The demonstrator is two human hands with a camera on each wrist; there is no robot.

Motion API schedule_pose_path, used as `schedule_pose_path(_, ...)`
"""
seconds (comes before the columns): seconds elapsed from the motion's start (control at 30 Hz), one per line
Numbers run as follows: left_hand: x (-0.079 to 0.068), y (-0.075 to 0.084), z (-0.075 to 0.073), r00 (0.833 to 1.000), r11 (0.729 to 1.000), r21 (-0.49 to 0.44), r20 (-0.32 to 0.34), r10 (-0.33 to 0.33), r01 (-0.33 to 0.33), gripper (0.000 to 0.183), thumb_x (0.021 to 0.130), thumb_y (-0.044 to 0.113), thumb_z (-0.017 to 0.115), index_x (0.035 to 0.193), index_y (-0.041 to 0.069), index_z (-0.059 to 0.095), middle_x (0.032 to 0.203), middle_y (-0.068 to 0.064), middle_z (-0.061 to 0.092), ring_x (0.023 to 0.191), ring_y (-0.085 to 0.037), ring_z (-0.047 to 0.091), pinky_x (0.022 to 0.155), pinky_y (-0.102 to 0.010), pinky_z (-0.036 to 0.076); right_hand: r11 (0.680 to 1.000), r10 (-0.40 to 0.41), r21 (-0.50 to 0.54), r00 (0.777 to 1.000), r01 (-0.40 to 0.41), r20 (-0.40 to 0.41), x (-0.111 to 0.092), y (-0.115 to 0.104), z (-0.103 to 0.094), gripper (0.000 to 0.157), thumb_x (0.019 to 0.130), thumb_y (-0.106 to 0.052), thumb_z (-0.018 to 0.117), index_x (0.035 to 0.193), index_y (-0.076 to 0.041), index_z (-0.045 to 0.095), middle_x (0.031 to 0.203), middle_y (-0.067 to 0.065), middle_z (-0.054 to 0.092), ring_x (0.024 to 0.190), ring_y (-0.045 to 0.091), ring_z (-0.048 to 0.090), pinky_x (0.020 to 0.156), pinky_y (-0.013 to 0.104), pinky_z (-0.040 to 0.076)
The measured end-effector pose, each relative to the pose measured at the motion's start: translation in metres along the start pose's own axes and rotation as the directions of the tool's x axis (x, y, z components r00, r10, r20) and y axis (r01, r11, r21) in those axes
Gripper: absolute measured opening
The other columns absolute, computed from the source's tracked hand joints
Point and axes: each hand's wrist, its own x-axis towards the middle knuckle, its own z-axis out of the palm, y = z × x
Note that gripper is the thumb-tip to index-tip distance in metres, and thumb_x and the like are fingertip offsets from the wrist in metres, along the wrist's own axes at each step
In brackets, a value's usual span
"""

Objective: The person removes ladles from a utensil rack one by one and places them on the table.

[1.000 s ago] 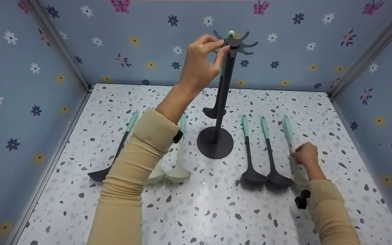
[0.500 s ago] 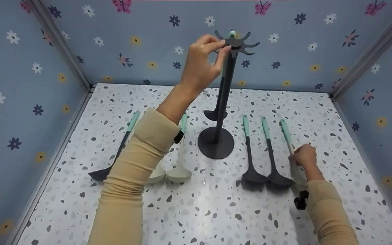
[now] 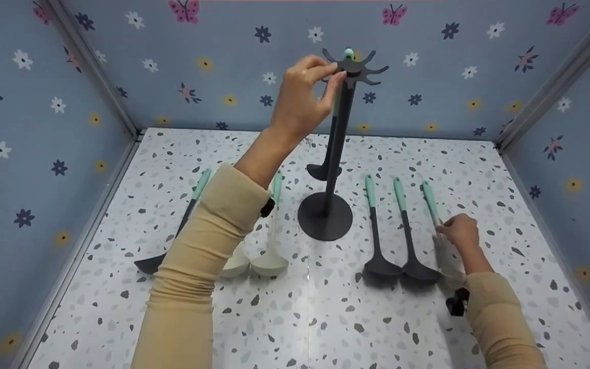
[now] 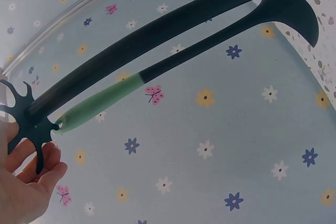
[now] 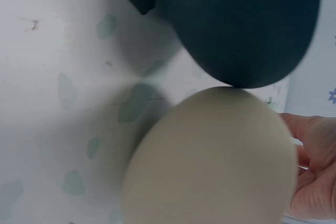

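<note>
My left hand pinches the top of a dark utensil stand with curved hooks and a round base. From a hook at its back hangs a black ladle by its mint-green handle, its bowl clear of the table. On the right side, my right hand grips the shaft of a cream ladle with a mint handle. Its cream bowl fills the lower right wrist view, against or very near a black ladle's bowl. Fingers and forearm partly hide that ladle in the head view.
Two black ladles, one nearer the stand and one nearer my right hand, lie right of the base. Left of it lie a cream ladle, another cream bowl and a black ladle, partly behind my left sleeve. Flowered walls enclose the speckled table.
The gripped cream ladle's handle end has shifted slightly left and toward me, mostly in the first half second. My left hand stays on the stand's top.
</note>
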Motion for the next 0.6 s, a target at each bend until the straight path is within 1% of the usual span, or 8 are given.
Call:
schedule_pose_path(0.1, 0.000, 0.001, -0.001, 1.000, 0.999, 0.031, 0.013, -0.011, 0.011, 0.033, 0.092, 0.023, 0.047, 0.108, -0.003, 0.061, 0.098, -0.013, 0.059, 0.093, -0.020, 0.054, 0.083, -0.020, 0.037, 0.997, -0.080, -0.002, 0.995, 0.080, -0.058, -0.004, -0.007, -0.006, 0.036, 0.083, -0.017, 0.061, 0.099, 0.014, 0.058, 0.096, 0.029, 0.057, 0.078, 0.036, 0.056, 0.064, 0.040, 0.046)
schedule_pose_path(0.17, -0.001, 0.002, -0.001, 1.000, 0.998, 0.055, 0.023, -0.020, 0.019, 0.034, 0.093, 0.024, 0.046, 0.109, -0.003, 0.060, 0.101, -0.013, 0.059, 0.096, -0.020, 0.053, 0.086, -0.019, 0.036, 0.993, -0.121, 0.006, 0.988, 0.122, -0.093, -0.006, -0.013, -0.010, 0.035, 0.084, -0.017, 0.060, 0.099, 0.014, 0.058, 0.097, 0.031, 0.057, 0.082, 0.039, 0.056, 0.066, 0.043, 0.045)
schedule_pose_path(0.23, -0.002, 0.002, -0.002, 0.999, 0.997, 0.074, 0.032, -0.026, 0.024, 0.035, 0.093, 0.025, 0.045, 0.111, -0.002, 0.059, 0.104, -0.013, 0.059, 0.099, -0.020, 0.052, 0.087, -0.018, 0.035, 0.987, -0.158, 0.016, 0.979, 0.162, -0.129, -0.009, -0.020, -0.014, 0.034, 0.084, -0.016, 0.060, 0.099, 0.014, 0.059, 0.096, 0.031, 0.057, 0.082, 0.040, 0.056, 0.067, 0.044, 0.046)
schedule_pose_path(0.33, -0.002, 0.003, -0.003, 0.998, 0.995, 0.089, 0.049, -0.037, 0.032, 0.036, 0.094, 0.025, 0.044, 0.113, -0.002, 0.058, 0.107, -0.012, 0.058, 0.103, -0.019, 0.050, 0.089, -0.018, 0.034, 0.975, -0.209, 0.038, 0.962, 0.219, -0.178, -0.012, -0.030, -0.020, 0.034, 0.085, -0.018, 0.060, 0.098, 0.013, 0.059, 0.090, 0.029, 0.060, 0.076, 0.038, 0.058, 0.064, 0.043, 0.046)
schedule_pose_path(0.47, -0.002, 0.005, -0.004, 0.996, 0.994, 0.096, 0.074, -0.053, 0.046, 0.036, 0.094, 0.026, 0.043, 0.114, 0.000, 0.058, 0.109, -0.011, 0.057, 0.103, -0.019, 0.049, 0.088, -0.018, 0.035, 0.946, -0.284, 0.087, 0.928, 0.312, -0.242, -0.016, -0.046, -0.028, 0.033, 0.086, -0.020, 0.059, 0.099, 0.011, 0.061, 0.084, 0.025, 0.062, 0.071, 0.033, 0.060, 0.060, 0.040, 0.046)
schedule_pose_path(0.6, -0.001, 0.007, -0.007, 0.993, 0.992, 0.112, 0.098, -0.065, 0.054, 0.037, 0.094, 0.028, 0.043, 0.115, 0.001, 0.058, 0.110, -0.011, 0.053, 0.099, -0.019, 0.048, 0.084, -0.020, 0.038, 0.908, -0.342, 0.140, 0.892, 0.395, -0.296, -0.020, -0.066, -0.037, 0.032, 0.086, -0.023, 0.059, 0.101, 0.005, 0.063, 0.081, 0.019, 0.064, 0.069, 0.029, 0.061, 0.056, 0.027, 0.045)
